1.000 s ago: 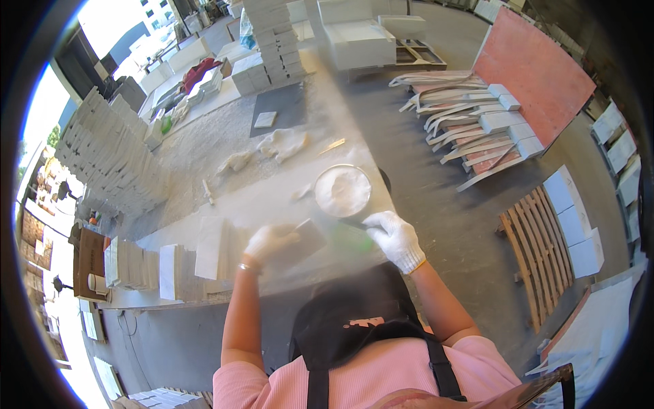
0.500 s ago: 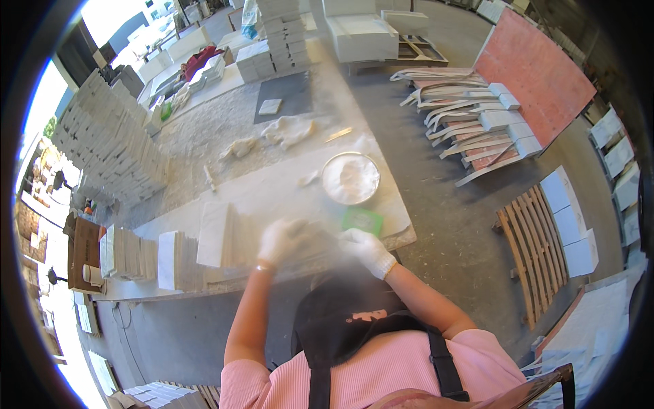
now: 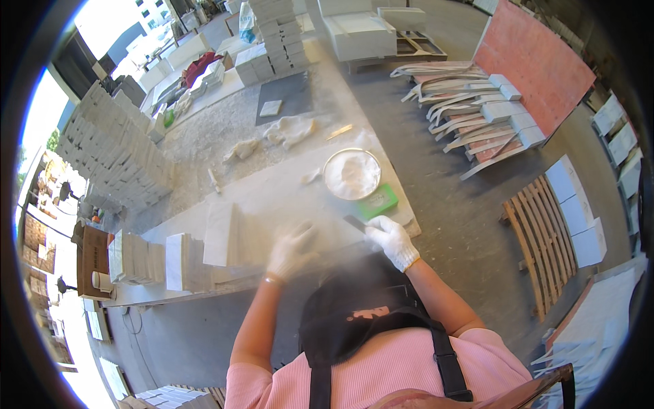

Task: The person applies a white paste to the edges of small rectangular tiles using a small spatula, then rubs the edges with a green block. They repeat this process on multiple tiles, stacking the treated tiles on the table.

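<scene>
My right hand, in a white knit glove, is closed around a dark flat bar-shaped tool; whether it is a scraper or a file I cannot make out. My left hand, also gloved and slightly blurred, has its fingers stretched out low over the near part of the dusty white worktable. Pale dust hazes the space between both hands and hides what lies under them. Just beyond the right hand are a green box and a round basin of white powder. Left of my left hand stand upright white stone tiles.
More tile stacks line the table's near left edge, beside a cardboard box. A tall stack rises farther left. Crumpled cloths lie beyond the basin. A wooden pallet stands on the floor at right.
My right hand has moved slightly right, and the dark tool shows clearly in it. My left hand has shifted a little right. The green box is less covered, and the whole view has shifted slightly.
</scene>
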Action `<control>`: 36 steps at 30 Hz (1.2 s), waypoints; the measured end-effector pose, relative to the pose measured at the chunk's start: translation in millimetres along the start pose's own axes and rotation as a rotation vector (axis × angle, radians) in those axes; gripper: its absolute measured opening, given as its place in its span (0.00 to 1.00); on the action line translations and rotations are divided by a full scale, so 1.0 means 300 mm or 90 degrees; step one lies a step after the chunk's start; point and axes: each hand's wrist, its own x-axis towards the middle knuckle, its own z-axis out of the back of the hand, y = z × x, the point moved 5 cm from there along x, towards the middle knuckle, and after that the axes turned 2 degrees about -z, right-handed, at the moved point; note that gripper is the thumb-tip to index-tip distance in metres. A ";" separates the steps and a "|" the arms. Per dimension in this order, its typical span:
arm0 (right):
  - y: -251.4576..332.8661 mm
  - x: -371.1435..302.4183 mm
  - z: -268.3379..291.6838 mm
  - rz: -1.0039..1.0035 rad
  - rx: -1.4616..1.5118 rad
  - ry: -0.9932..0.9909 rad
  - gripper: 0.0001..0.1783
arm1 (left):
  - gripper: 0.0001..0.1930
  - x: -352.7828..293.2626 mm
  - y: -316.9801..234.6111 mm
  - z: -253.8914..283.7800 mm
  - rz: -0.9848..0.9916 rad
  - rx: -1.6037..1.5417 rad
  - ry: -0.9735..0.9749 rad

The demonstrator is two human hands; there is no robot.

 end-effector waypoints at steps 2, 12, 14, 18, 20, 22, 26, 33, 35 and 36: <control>0.020 -0.020 -0.001 0.051 -0.080 -0.021 0.11 | 0.39 0.013 -0.012 0.000 -0.028 0.026 0.040; 0.027 -0.053 -0.046 0.206 -0.632 -0.159 0.10 | 0.51 -0.001 -0.003 0.018 0.069 -0.072 0.047; 0.013 -0.040 -0.055 0.183 -0.681 -0.143 0.12 | 0.54 -0.012 0.010 0.005 0.077 -0.065 0.027; -0.007 -0.030 -0.078 0.155 -0.714 -0.117 0.16 | 0.54 -0.015 0.027 -0.015 0.039 -0.011 -0.008; -0.011 -0.033 -0.086 0.156 -0.718 -0.101 0.20 | 0.54 -0.013 0.038 -0.016 0.019 0.006 -0.018; -0.011 -0.037 -0.088 0.165 -0.720 -0.078 0.23 | 0.53 -0.012 0.045 -0.019 -0.001 -0.001 -0.022; -0.002 -0.038 -0.067 0.169 -0.718 -0.061 0.25 | 0.53 -0.015 0.051 -0.024 -0.047 0.005 -0.033; 0.008 -0.024 -0.049 0.203 -0.601 -0.062 0.27 | 0.54 -0.008 0.061 -0.024 -0.087 -0.011 -0.059; 0.012 -0.018 -0.051 0.246 -0.563 -0.051 0.26 | 0.54 -0.014 0.072 -0.036 -0.067 -0.070 -0.070; 0.011 -0.011 -0.053 0.251 -0.536 -0.047 0.26 | 0.54 -0.021 0.075 -0.040 -0.071 -0.040 -0.082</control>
